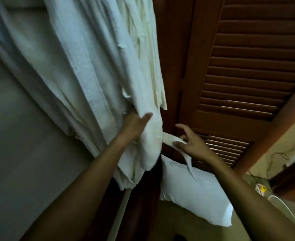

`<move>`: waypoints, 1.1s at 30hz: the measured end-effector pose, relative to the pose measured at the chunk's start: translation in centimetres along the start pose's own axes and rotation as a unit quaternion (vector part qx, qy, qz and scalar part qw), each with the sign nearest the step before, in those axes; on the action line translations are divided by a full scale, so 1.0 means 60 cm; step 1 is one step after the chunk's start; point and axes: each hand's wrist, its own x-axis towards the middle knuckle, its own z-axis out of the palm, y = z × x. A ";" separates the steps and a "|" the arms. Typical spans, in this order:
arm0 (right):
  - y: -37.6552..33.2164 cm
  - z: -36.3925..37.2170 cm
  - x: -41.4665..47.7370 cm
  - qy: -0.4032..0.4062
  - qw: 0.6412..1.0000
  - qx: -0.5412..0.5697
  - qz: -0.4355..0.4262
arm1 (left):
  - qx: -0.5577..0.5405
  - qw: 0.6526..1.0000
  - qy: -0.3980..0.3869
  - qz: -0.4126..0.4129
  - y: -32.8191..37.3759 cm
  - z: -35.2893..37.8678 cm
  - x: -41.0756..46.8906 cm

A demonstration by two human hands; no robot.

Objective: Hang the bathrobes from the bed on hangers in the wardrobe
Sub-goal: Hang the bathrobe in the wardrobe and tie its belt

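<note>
White bathrobes (pixel 84 70) hang in long folds inside the wardrobe, filling the upper left; the hangers are out of view above. My left hand (pixel 134 126) presses into the lower edge of the front robe, fingers buried in the cloth and thumb out. A white robe belt (pixel 171 140) runs from that robe to the right and trails down. My right hand (pixel 190 145) pinches the belt between thumb and fingers, the other fingers spread.
A brown louvred wardrobe door (pixel 247 66) stands open on the right. A white pillow (pixel 195 193) lies low in front of the wardrobe. A pale wall (pixel 12 136) fills the left. White cables and a socket strip (pixel 259 187) lie on the floor at the right.
</note>
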 end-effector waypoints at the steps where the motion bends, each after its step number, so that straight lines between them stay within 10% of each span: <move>1: -0.041 0.019 0.015 -0.009 1.000 0.004 -0.007 | 0.018 0.999 -0.035 0.001 0.014 -0.003 -0.010; 6: -0.132 0.119 0.095 0.113 0.989 -0.069 -0.061 | -0.022 0.995 -0.073 0.066 0.029 -0.094 -0.063; 15: -0.108 0.144 0.132 0.161 0.986 -0.033 -0.029 | -0.075 0.868 0.489 -0.030 -0.119 -0.441 -0.029; 24: -0.113 0.136 0.130 0.129 0.991 0.022 -0.002 | -0.111 0.922 0.355 -0.109 -0.171 -0.578 0.111; 33: -0.142 0.191 0.122 0.083 0.990 0.011 -0.109 | -0.137 0.961 0.202 -0.127 -0.216 -0.424 -0.019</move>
